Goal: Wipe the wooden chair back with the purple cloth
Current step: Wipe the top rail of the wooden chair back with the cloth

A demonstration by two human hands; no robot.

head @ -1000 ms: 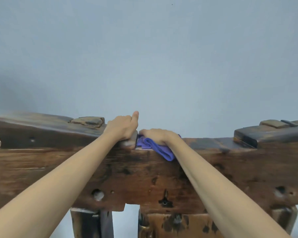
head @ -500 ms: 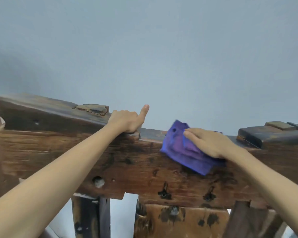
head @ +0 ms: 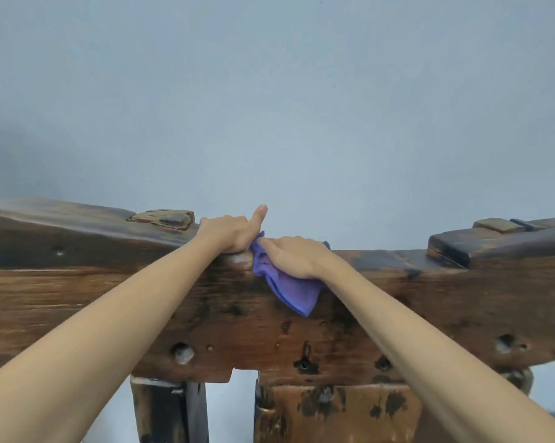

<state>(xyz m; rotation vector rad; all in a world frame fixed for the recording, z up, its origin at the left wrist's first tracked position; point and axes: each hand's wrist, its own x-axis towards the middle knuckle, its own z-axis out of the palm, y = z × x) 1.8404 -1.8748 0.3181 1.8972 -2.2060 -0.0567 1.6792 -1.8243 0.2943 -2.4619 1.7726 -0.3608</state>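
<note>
The dark, worn wooden chair back (head: 413,308) runs across the whole view as a thick top rail. My left hand (head: 226,233) grips the rail's upper edge near the middle, fingers curled over it and one finger sticking up. Just to its right, my right hand (head: 293,255) lies flat on the purple cloth (head: 296,294) and presses it onto the rail's top edge. The cloth's loose end hangs down the front face below my palm. The two hands almost touch.
A plain pale blue-grey wall (head: 276,107) stands close behind the chair. Raised wooden blocks sit on the rail at the left (head: 162,218) and the right (head: 493,239). Below the rail, a dark post (head: 167,410) and a wide splat (head: 333,410) go down.
My right hand has slid the cloth leftwards along the rail from its right part, back up against my left hand. The cloth is more bunched. My left hand has kept its grip.
</note>
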